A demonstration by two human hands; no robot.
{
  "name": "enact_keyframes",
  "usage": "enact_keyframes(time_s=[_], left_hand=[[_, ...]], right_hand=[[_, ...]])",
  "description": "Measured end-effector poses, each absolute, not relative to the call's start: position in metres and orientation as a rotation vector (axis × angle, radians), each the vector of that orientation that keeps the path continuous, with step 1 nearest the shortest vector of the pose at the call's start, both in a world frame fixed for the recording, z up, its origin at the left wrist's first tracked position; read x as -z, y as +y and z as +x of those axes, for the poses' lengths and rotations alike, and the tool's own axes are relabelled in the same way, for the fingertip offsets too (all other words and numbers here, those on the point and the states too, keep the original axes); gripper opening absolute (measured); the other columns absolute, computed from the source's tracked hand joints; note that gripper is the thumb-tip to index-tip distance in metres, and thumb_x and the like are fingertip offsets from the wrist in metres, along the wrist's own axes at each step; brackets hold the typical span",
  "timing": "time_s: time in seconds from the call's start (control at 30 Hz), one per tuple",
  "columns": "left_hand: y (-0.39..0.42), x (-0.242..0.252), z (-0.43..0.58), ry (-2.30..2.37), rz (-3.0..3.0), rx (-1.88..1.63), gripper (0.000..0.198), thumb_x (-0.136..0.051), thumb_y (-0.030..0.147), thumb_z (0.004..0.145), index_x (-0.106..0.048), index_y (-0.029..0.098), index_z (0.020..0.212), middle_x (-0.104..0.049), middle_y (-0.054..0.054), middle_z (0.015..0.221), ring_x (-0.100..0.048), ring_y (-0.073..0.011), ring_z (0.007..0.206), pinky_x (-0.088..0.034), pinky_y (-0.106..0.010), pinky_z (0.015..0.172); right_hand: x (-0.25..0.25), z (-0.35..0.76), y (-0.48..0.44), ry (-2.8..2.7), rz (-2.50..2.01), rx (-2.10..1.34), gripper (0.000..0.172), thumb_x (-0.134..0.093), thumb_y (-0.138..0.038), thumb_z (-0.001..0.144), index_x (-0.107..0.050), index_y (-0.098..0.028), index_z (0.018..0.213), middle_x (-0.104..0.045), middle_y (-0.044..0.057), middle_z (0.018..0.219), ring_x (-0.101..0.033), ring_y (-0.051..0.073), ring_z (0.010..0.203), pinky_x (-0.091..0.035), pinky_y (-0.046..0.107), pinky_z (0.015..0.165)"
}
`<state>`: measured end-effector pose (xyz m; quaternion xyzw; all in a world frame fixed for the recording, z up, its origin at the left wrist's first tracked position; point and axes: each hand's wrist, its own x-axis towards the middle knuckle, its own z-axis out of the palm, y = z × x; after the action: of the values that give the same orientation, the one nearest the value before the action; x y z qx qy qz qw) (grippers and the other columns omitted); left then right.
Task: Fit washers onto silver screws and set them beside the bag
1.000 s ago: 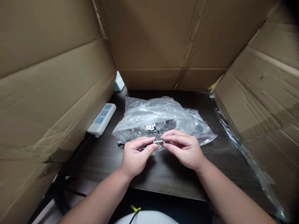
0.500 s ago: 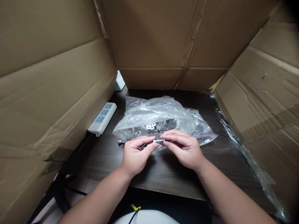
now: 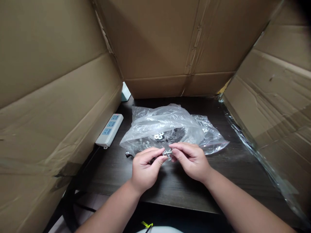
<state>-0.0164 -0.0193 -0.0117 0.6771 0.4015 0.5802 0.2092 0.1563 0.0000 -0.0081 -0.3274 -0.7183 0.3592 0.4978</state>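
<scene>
Both of my hands meet over the dark wooden table (image 3: 233, 165), pinching one small silver bolt (image 3: 167, 152) between them. My left hand (image 3: 145, 168) grips its left end with thumb and forefinger. My right hand (image 3: 190, 160) pinches the right end, fingers curled. Just behind them lies a clear plastic bag (image 3: 170, 124) with washers (image 3: 159, 135) and dark small parts inside. Another bolt (image 3: 127, 153) lies loose on the table to the left of my left hand.
Brown cardboard walls stand on the left (image 3: 53, 97), at the back (image 3: 170, 42) and on the right (image 3: 274, 94). A white power strip (image 3: 109, 130) lies along the left wall. Clear plastic film (image 3: 272, 168) runs along the right wall's foot.
The view has shifted slightly, so hands and bag sit a little lower and to the right. My fingers stay closed on the bolt, and the right fingertips now cover more of it.
</scene>
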Motion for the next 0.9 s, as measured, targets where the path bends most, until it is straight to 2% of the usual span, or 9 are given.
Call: enact_keyframes(time_s=[0.13,0.23,0.3,0.5,0.67,0.8,0.9], left_hand=[[-0.0202,0.013,-0.016,1.115,1.918,-1.621,0.022,-0.071,0.01,0.072,-0.075,0.021,0.091,-0.075,-0.005,0.079,-0.07,-0.0177,0.071,-0.057,-0.026,0.063],[-0.0202,0.0131,-0.0151,1.101,1.878,-1.635,0.021,-0.072,0.011,0.072,-0.075,0.021,0.091,-0.075,-0.006,0.079,-0.07,-0.0181,0.072,-0.058,-0.026,0.064],[-0.0201,0.0127,-0.0147,1.132,1.83,-1.63,0.019,-0.072,0.014,0.072,-0.075,0.02,0.09,-0.075,-0.006,0.079,-0.071,-0.0186,0.071,-0.058,-0.027,0.065],[-0.0217,0.0132,-0.0147,1.251,1.735,-1.592,0.018,-0.074,0.019,0.071,-0.075,0.018,0.088,-0.075,-0.007,0.082,-0.071,-0.0191,0.072,-0.059,-0.027,0.067],[-0.0215,0.0135,-0.0153,1.219,1.736,-1.586,0.014,-0.075,0.018,0.07,-0.075,0.018,0.084,-0.075,-0.005,0.078,-0.071,-0.018,0.069,-0.058,-0.025,0.064],[-0.0209,0.0125,-0.0147,1.19,1.838,-1.595,0.013,-0.074,0.015,0.07,-0.075,0.019,0.083,-0.075,-0.005,0.076,-0.07,-0.018,0.067,-0.058,-0.026,0.062],[-0.0213,0.0125,-0.0139,1.134,1.92,-1.6,0.015,-0.073,0.013,0.071,-0.074,0.019,0.084,-0.074,-0.005,0.076,-0.07,-0.0177,0.068,-0.058,-0.027,0.064]], right_hand=[[0.0146,0.1568,-0.002,-1.633,-0.836,-1.072,0.022,-0.05,-0.029,0.093,-0.066,-0.019,0.104,-0.062,0.001,0.064,-0.06,0.012,0.05,-0.052,0.025,0.051],[0.0145,0.1598,-0.0013,-1.607,-0.779,-1.205,0.029,-0.044,-0.035,0.096,-0.062,-0.018,0.112,-0.064,0.002,0.071,-0.064,0.014,0.059,-0.054,0.027,0.056],[0.0116,0.161,-0.0013,-1.609,-0.739,-1.268,0.029,-0.048,-0.036,0.094,-0.06,-0.02,0.115,-0.065,0.003,0.076,-0.066,0.015,0.066,-0.056,0.028,0.062],[0.0058,0.1586,-0.0043,-1.565,-0.735,-1.256,0.016,-0.06,-0.028,0.087,-0.067,-0.018,0.098,-0.065,0.005,0.083,-0.066,0.014,0.062,-0.057,0.028,0.059],[0.008,0.1577,-0.0047,-1.575,-0.743,-1.239,0.016,-0.058,-0.027,0.088,-0.066,-0.018,0.099,-0.065,0.003,0.074,-0.065,0.014,0.06,-0.056,0.028,0.06],[0.0106,0.1565,-0.0048,-1.53,-0.799,-1.321,0.021,-0.055,-0.034,0.09,-0.065,-0.017,0.096,-0.064,0.001,0.068,-0.064,0.012,0.053,-0.055,0.025,0.052],[0.0136,0.1569,-0.0039,-1.515,-0.87,-1.378,0.032,-0.053,-0.042,0.09,-0.064,-0.014,0.081,-0.062,0.002,0.062,-0.061,0.011,0.046,-0.051,0.021,0.042]])
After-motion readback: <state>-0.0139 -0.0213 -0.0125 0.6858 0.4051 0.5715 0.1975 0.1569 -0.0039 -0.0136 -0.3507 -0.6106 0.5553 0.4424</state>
